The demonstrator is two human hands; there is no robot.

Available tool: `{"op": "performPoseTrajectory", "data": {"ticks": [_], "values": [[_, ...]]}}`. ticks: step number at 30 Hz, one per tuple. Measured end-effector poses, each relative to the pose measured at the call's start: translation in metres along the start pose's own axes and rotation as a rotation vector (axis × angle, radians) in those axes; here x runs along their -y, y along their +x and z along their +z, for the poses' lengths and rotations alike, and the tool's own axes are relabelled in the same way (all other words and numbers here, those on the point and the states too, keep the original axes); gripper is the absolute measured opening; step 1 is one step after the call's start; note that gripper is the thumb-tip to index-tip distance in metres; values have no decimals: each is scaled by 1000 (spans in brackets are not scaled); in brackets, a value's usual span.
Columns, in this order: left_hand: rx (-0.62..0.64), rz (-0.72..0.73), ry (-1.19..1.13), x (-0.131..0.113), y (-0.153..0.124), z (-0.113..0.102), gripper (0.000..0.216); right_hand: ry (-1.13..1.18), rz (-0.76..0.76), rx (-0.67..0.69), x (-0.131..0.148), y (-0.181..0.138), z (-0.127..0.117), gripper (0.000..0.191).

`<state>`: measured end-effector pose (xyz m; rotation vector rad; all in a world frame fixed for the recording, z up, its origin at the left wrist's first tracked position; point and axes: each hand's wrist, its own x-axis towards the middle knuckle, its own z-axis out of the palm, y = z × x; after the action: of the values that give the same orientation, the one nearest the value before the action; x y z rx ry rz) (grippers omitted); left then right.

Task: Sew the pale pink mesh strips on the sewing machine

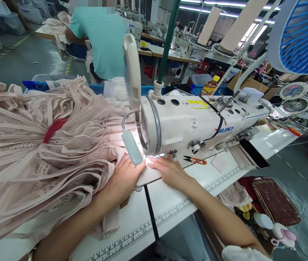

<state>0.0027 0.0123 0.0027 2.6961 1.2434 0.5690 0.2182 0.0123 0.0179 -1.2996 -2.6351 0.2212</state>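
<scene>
My left hand (128,175) presses onto pale pink fabric (113,145) at the needle end of a white sewing machine (186,117), fingers closed on its edge. A small grey lamp (132,148) hides part of these fingers and lights the spot brightly. Opposite, my right hand (170,172) has thumb and fingers together on the cloth's edge, close beside the presser foot. The needle itself is hidden. To the left spreads a big pile of pink gathered garment pieces with lace (69,156), bunched by a red tie (54,129). The cloth under my left hand runs into this pile.
Orange-handled thread snips (196,160) lie right of my right hand on the white table (167,221), which has printed rulers. Behind the machine stand a yellow-capped bottle (210,86) and a green pole (169,43). A blue fan (303,36) hangs upper right. A person (105,40) sits beyond.
</scene>
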Motion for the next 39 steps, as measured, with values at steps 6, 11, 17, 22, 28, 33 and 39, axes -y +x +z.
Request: {"op": "performPoseTrajectory", "data": {"ticks": [6,11,17,22,28,33,39], "values": [[-19,-51,-76,-1,9,-7,20,8,61,79,-1,4,1,51],[35,-127,-49,-5,14,-11,10,-50,48,89,1,5,3,51],[85,-241,-83,-9,18,-17,5,-124,-25,124,5,5,4,53],[48,-260,-42,-9,18,-13,14,-108,21,131,5,7,2,48],[-57,-184,216,-16,9,2,13,-53,124,127,0,11,5,45],[8,-17,345,-22,0,5,35,-96,224,160,-4,18,11,35],[-126,-128,125,-8,15,0,24,-182,158,84,-5,15,12,35]]}}
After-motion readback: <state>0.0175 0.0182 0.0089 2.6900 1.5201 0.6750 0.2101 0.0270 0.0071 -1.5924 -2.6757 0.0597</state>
